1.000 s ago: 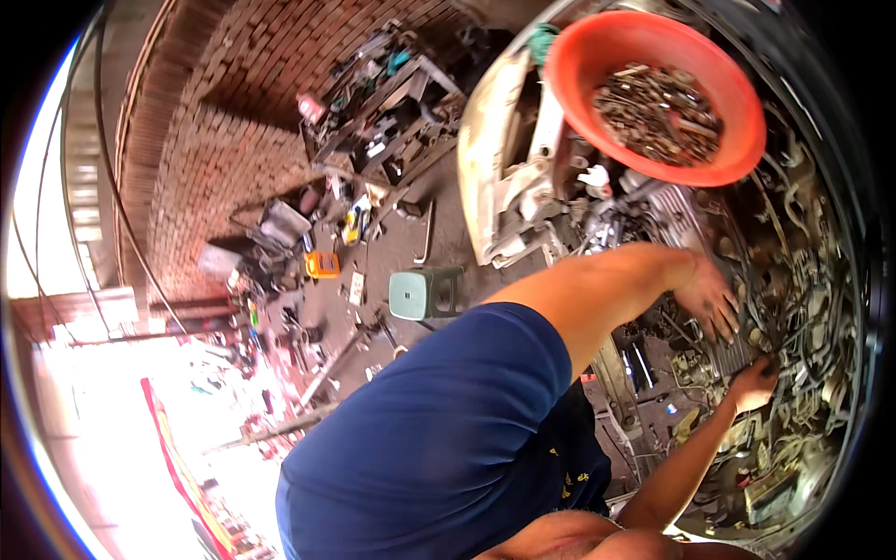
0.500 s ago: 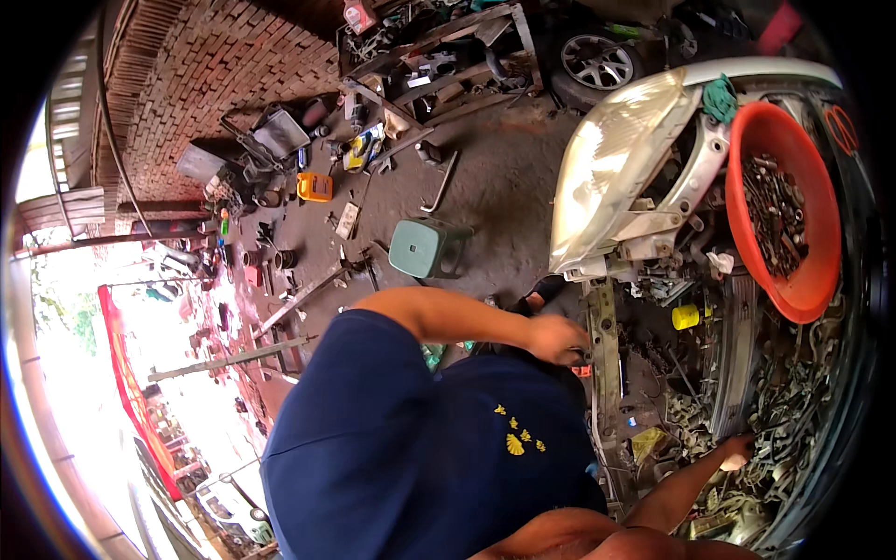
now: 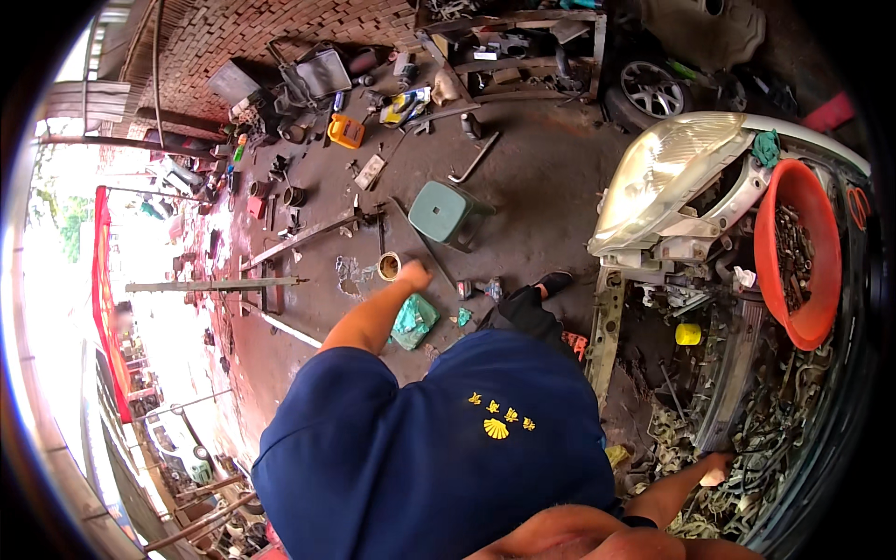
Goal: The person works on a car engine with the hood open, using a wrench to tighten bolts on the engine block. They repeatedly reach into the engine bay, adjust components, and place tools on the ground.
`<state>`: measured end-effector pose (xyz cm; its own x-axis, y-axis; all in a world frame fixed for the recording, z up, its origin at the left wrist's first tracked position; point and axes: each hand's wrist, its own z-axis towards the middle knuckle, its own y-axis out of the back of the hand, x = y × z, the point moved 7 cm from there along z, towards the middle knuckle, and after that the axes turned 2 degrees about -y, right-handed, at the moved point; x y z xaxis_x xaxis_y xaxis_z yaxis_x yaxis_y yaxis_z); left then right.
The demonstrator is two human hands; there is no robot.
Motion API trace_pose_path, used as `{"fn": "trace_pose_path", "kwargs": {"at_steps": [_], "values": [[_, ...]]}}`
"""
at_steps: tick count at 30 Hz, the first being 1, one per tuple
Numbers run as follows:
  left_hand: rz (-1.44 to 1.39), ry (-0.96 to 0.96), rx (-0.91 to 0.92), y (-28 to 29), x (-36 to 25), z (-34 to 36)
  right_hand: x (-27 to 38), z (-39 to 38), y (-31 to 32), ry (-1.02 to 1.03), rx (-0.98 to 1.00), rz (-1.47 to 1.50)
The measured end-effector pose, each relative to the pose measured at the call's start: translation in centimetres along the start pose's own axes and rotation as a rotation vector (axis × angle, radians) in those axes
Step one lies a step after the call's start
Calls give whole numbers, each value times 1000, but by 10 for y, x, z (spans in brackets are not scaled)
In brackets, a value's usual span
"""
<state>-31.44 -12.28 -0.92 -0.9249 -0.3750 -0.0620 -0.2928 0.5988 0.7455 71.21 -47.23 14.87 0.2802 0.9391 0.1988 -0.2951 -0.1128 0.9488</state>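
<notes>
My left hand [image 3: 415,274] reaches out low over the floor. It is closed, right beside the rim of a round can [image 3: 389,266] with brownish contents; whatever is in its fingers is hidden. Near that forearm lies a crumpled green plastic bag [image 3: 414,322], and a power tool [image 3: 480,289] is by my foot. My right hand [image 3: 715,469] rests at the lower right among the dark hoses and metal parts of an open engine bay [image 3: 747,485]. Its fingers are too small and obscured to read. A grey ribbed metal part [image 3: 732,387] runs just above it.
A green stool [image 3: 440,211] stands ahead. To the right, the car front holds a headlight [image 3: 653,177] and an orange-red basin [image 3: 765,271] full of small metal parts. A yellow container [image 3: 688,334] sits below it. Metal bars [image 3: 299,239] and an orange jug [image 3: 345,131] are on the floor.
My left hand has swung from in front of my belly out to the left, beside the can. My right hand stays in the engine bay. The view has shifted.
</notes>
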Motion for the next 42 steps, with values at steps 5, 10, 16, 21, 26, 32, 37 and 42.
{"fn": "trace_pose_path", "kwargs": {"at_steps": [5,10,16,21,26,32,37,42], "values": [[-50,-243,147,-64,-18,-63,7,0,-4,114,-114,-26],[-158,-419,179,-99,-12,-104,6,15,-15,107,-15,89],[-172,-247,145,-95,33,-137,2,0,-16,162,250,120],[-100,-219,137,-97,51,-139,-7,6,-15,131,84,180],[-101,-268,78,-102,40,-132,-5,18,-36,96,99,114],[-5,-431,203,-78,-37,-116,-10,13,-27,131,38,200],[18,-517,135,-47,-92,-71,-11,9,-23,113,-19,162],[-212,-490,35,-24,-118,-62,-2,-17,-4,-39,68,110]]}}
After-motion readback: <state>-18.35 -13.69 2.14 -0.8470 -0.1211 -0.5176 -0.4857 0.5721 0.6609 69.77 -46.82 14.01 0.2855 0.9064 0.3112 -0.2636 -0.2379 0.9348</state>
